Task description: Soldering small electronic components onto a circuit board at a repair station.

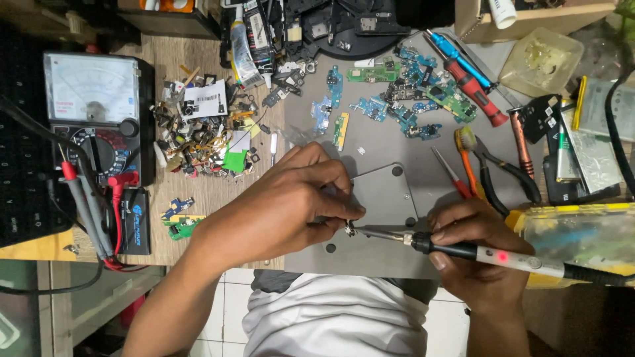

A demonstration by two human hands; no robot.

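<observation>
1. Right hand (473,248) grips one soldering iron (489,254), long axis near horizontal, tip pointing left over grey mat (390,142).
2. Left hand (291,205) pinches one tiny part (348,229) at iron's tip.
3. One analog multimeter (92,119) far left, two probes (89,205).

From the head camera I saw both forearms bare to the frame edge, with no sleeves, gloves, rings or watch on the left hand (291,205) or the right hand (473,254). A white garment, softly creased, covered my torso, with a dark grey band along its upper edge.
</observation>
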